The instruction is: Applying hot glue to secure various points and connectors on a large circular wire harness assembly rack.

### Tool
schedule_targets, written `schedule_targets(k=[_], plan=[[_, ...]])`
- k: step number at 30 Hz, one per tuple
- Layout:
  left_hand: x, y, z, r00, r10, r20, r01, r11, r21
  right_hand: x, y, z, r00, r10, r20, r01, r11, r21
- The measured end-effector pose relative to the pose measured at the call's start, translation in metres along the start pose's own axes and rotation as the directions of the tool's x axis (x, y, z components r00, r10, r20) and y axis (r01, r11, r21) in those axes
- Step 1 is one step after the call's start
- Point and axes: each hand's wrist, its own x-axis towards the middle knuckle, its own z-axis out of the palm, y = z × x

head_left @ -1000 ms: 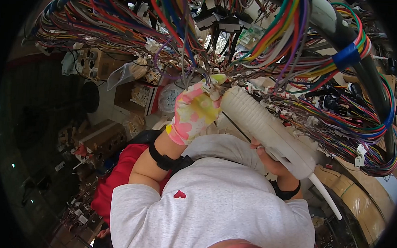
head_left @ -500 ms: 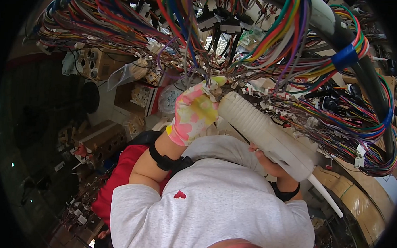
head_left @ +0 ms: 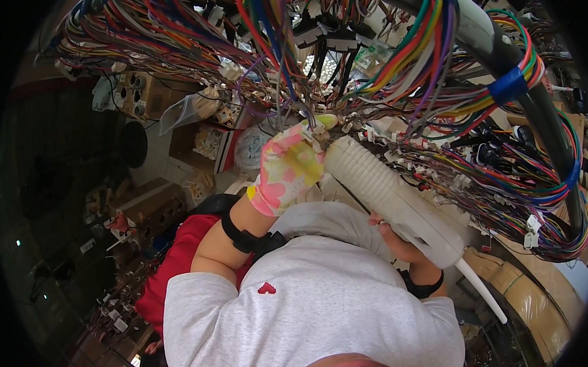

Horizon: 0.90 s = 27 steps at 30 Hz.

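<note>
Near wires, off-white tool, ribbed, bulky

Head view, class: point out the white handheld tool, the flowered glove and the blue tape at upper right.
White handheld tool (head_left: pixel 401 200): head view, middle of the casing.
Flowered glove (head_left: pixel 285 173): head view, between cuff and fingers.
Blue tape (head_left: pixel 509 86): head view, centre of the wrap.

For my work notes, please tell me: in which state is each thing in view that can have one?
Left hand: gloved, closed on wire ends
Right hand: bare, gripping the white tool
White tool: held aslant; on or off, cannot tell
Blue tape: wrapped round wires
Black strap: worn around left forearm
</note>
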Motion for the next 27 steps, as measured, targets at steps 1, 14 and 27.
schedule_targets(k=[1, 14, 27], plan=[[0.0, 0.0, 0.0, 1.0, 0.008, 0.014, -0.008, 1.0, 0.013, -0.001, 0.004, 0.0, 1.0, 0.014, -0.016, -0.013, 1.0, 0.024], [0.0, 0.001, 0.002, 1.0, -0.007, 0.024, 0.007, 0.999, -0.039, -0.001, 0.001, 0.004, 0.999, -0.019, -0.032, 0.021, 0.998, 0.056], [-0.001, 0.001, 0.007, 0.995, 0.028, 0.092, -0.025, 0.999, -0.033, 0.003, -0.005, -0.004, 0.997, -0.064, 0.03, 0.067, 0.995, -0.08]])
